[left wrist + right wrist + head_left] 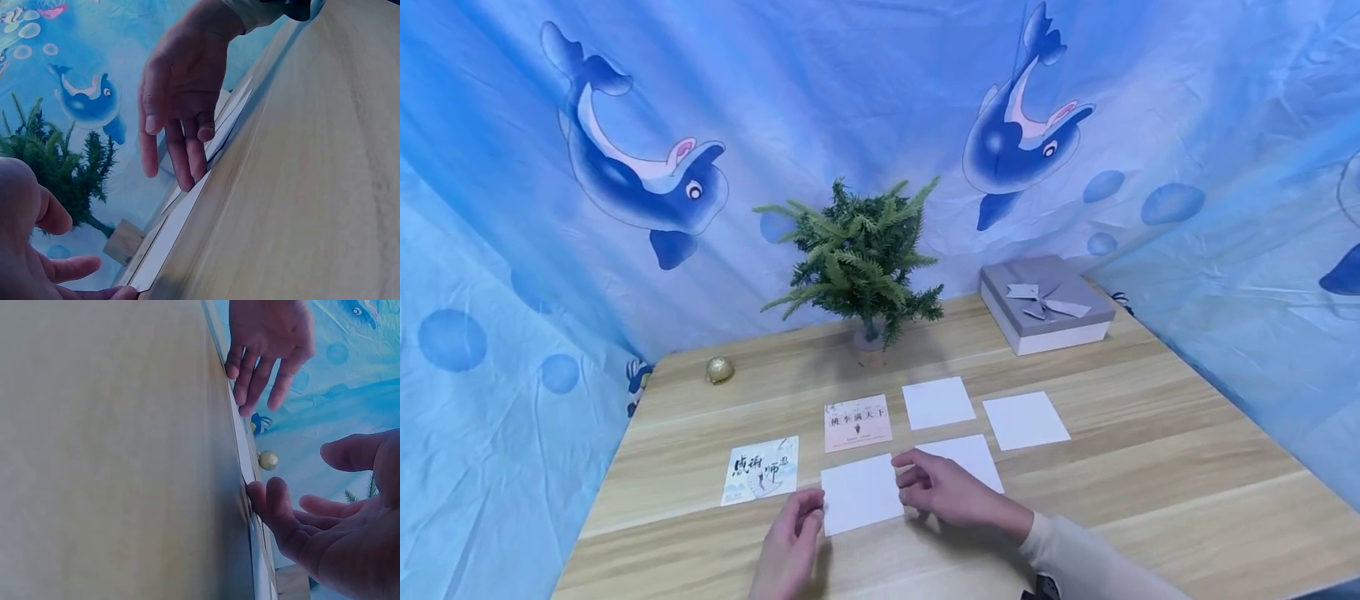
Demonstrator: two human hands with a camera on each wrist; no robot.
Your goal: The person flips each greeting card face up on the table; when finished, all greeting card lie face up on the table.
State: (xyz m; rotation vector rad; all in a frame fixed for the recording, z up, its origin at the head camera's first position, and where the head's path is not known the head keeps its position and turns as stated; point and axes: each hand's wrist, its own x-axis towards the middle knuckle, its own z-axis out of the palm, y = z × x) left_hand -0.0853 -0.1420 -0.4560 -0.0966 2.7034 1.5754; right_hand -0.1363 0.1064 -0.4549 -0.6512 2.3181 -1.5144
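A blank white card point(862, 493) lies flat on the wooden table, with a hand at each side. My left hand point(790, 542) touches the card's left edge with its fingertips, thumb apart from the fingers in the left wrist view. At the card's right edge is my right hand point(943, 492), its fingers loosely bent and touching the edge, the thumb held away in the right wrist view. Another white card point(964, 460) lies partly hidden behind the right hand. To the left is a printed card point(760, 471) with black brush characters; a pink printed card point(857, 423) lies farther back.
Two more blank cards point(937, 403) point(1026, 421) lie behind the right hand. A small potted fir tree point(865, 258) stands at the back. A grey gift box point(1047, 304) with a bow sits back right, a gold ball point(719, 370) back left. Blue dolphin-printed curtains point(790, 83) surround the table.
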